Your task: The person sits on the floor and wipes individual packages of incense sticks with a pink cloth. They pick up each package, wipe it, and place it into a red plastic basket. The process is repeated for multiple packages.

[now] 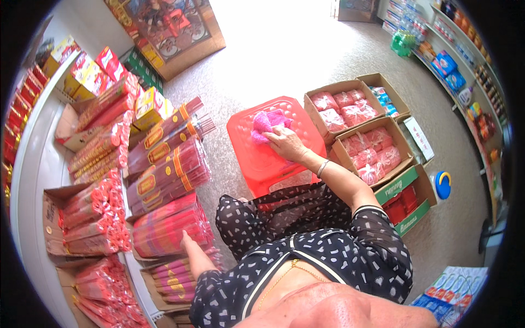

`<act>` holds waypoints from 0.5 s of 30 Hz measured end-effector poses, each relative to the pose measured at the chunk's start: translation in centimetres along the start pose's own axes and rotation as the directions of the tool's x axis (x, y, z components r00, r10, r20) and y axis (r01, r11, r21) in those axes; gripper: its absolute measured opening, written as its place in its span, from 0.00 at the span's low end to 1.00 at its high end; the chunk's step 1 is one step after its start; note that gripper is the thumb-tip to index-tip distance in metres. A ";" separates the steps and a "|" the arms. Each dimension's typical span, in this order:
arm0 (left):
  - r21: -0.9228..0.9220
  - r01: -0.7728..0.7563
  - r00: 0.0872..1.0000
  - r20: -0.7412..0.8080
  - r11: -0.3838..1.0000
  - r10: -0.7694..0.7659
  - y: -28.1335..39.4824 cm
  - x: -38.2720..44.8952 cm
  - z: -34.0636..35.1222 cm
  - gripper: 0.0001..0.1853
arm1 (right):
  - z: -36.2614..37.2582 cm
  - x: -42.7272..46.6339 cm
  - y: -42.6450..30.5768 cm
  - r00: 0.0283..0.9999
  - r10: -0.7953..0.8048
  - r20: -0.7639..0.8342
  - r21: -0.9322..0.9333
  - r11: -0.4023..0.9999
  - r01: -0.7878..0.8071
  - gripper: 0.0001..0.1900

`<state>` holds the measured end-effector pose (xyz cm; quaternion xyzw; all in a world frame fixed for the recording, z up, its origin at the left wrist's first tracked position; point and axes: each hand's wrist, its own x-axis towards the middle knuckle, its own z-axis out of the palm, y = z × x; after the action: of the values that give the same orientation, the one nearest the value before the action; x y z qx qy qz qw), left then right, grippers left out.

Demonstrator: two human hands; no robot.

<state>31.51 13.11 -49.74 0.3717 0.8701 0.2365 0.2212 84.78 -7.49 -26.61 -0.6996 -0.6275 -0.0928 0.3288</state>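
Note:
My right hand [286, 143] is closed over a bunched pink cloth [264, 125]. The cloth lies on the seat of a red plastic stool [246, 158] in front of my knees. On the other side, my left hand [185, 238] is beside a box of red, plastic-wrapped bundles [166, 225] on the low shelf. Only its edge shows, so I cannot tell whether its fingers hold or merely touch a bundle.
Wrapped incense sticks [164, 180] jut out from the shelf at left. Right of the stool stand open cartons of pink packets [365, 153] and a green-edged box [396, 186]. Farther right is a stocked shelf [459, 94]. A framed panel [176, 33] stands at the back.

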 end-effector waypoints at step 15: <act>-0.409 0.555 0.770 0.581 0.724 -0.262 -1.9 -0.7 -3.5 0.36 | 0.0 -0.5 0.1 0.998 -0.017 -0.059 -0.034 0.999 0.015 0.16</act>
<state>28.94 10.53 -47.89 0.1280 0.7383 0.3226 0.5783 84.77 -7.91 -26.90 -0.6969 -0.6215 -0.1267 0.3347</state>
